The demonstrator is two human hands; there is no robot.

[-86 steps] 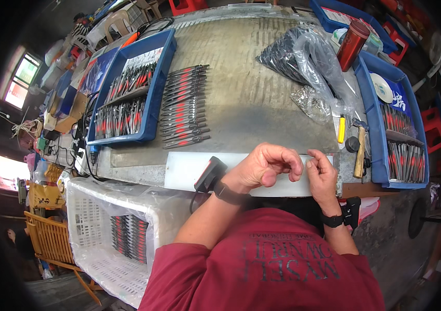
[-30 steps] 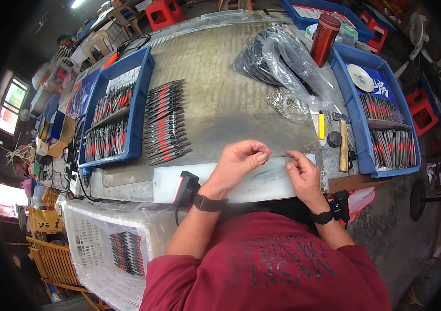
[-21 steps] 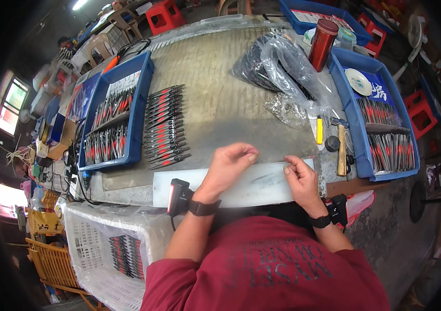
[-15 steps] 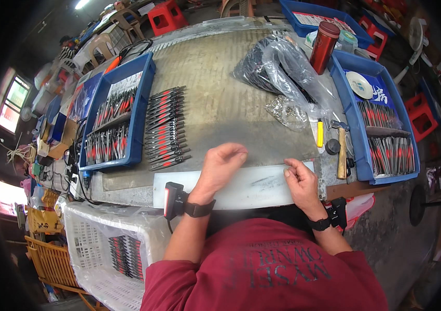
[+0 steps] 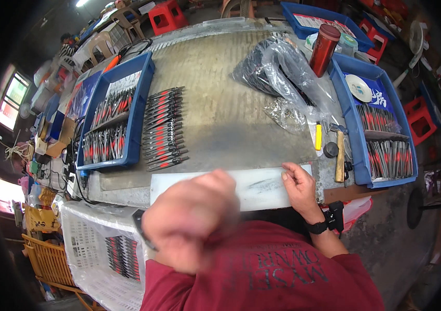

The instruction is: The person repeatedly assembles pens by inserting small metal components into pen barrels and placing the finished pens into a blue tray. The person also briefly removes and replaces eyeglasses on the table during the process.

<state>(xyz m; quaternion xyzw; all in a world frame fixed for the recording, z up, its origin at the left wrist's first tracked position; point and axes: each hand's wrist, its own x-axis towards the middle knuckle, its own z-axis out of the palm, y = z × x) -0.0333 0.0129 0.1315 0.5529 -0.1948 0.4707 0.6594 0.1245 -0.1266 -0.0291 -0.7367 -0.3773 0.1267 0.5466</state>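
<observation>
My left hand is smeared by motion, lifted close over the front of my maroon shirt. It covers the left part of a white board along the table's near edge, and its fingers cannot be read. Over the board's right end rests my right hand, fingers loosely curled, thumb and forefinger a little apart, with nothing seen between them. Dark smudges mark the board. Beyond its left end, a column of slim black-and-red pieces lies side by side on the table.
Blue trays with similar pieces flank the table. A clear plastic bag, red flask, yellow-handled tool and hammer lie on the right. A plastic-lined white crate stands at lower left.
My left hand has swung back and up from the white board toward my body, and is now blurred. The right hand stays nearly in place at the board's right end.
</observation>
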